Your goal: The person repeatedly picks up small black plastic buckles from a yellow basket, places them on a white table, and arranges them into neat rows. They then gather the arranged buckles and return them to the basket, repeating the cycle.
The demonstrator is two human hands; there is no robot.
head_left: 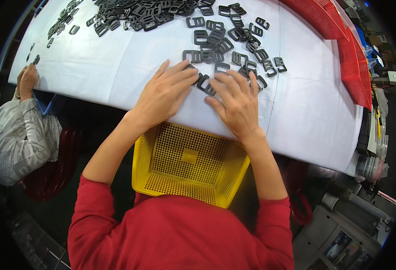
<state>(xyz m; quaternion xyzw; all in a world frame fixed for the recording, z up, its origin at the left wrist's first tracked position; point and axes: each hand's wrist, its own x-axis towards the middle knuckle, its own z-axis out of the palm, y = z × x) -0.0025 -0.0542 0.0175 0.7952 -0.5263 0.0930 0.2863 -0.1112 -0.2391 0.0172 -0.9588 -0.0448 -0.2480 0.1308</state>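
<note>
Several black plastic strap buckles (213, 55) lie loosely scattered on the white-covered table in front of me. My left hand (162, 95) is open, palm down, with its fingers stretched at the near left edge of these buckles. Beside it, my right hand (237, 104) is also open, fingers spread and reaching over the nearest buckles. One buckle (205, 85) lies between the two hands, partly covered by the right fingertips. Whether the fingertips touch the buckles is hard to tell. Below my hands, a yellow perforated plastic basket (189, 156) sits at the table's near edge.
A large heap of the same buckles (148, 20) covers the far middle of the white table (94, 67). Red plastic baskets (353, 67) stand along the right edge. At the left, another person's hand (28, 80) holds a small dark piece. A grey cabinet (317, 234) is at lower right.
</note>
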